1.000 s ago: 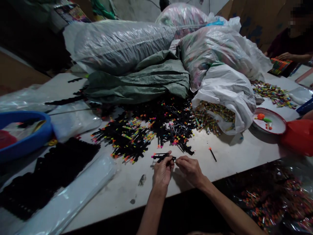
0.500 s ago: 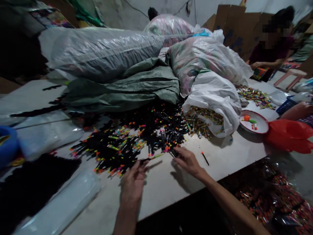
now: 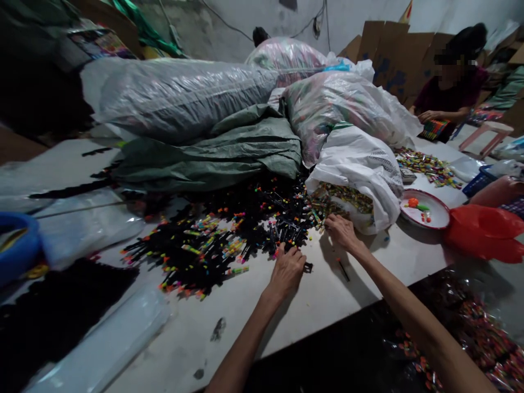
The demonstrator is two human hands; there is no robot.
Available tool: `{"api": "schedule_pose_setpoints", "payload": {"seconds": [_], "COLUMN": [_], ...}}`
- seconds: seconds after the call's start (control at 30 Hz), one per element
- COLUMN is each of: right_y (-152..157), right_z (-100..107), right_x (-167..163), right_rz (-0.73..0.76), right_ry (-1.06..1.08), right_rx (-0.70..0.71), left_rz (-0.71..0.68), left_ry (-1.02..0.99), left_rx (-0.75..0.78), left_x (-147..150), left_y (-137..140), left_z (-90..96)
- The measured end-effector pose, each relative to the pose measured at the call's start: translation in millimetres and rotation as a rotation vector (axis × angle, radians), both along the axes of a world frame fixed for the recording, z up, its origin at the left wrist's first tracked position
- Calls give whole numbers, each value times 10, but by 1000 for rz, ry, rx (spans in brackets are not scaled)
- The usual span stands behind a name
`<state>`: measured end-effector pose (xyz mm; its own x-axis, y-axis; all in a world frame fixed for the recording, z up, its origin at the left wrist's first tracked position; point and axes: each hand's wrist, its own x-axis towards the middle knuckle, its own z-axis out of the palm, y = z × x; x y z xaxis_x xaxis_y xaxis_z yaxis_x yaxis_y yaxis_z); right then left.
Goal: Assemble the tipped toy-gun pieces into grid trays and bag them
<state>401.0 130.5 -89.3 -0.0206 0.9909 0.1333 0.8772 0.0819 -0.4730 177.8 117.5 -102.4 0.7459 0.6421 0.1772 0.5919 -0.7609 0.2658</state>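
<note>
My left hand (image 3: 287, 268) rests low over the table at the front of a pile of black sticks with bright tips (image 3: 196, 245). Its fingers are curled down, and a small black plastic piece (image 3: 308, 267) juts out beside them. My right hand (image 3: 343, 232) reaches to the mouth of a white plastic bag (image 3: 360, 164), from which small colourful tubes (image 3: 344, 197) spill. Its fingertips are drawn together at the nearest tubes; what they grip is hidden. A single black stick with an orange tip (image 3: 343, 269) lies below the right hand.
Large stuffed plastic bags (image 3: 184, 98) and a dark green sack (image 3: 221, 153) cover the back of the table. At the right are a red-rimmed plate (image 3: 440, 221) and a red plastic bag (image 3: 483, 232). Clear plastic sleeves (image 3: 110, 338) lie front left. A co-worker (image 3: 446, 93) sits beyond.
My right hand has moved right and up to the tubes at the bag. My left hand has moved right to where the right hand was; the bright-tipped stick it held now lies on the table.
</note>
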Motion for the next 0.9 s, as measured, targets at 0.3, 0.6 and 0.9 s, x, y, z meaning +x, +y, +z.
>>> {"api": "schedule_pose_setpoints", "payload": {"seconds": [0.3, 0.6, 0.9], "right_y": [-717, -787, -785], "right_z": [-146, -5, 134], "right_x": [-506, -533, -510], "right_rz": [79, 197, 354], "right_ry": [1030, 1042, 927], "right_rx": [-253, -249, -145], "left_rz": [406, 502, 482], "left_ry": [-466, -754, -720], "left_rx": [-685, -1490, -1647], "left_x": [-178, -307, -356], "left_y": [-332, -431, -442], "left_z": [58, 134, 187]}}
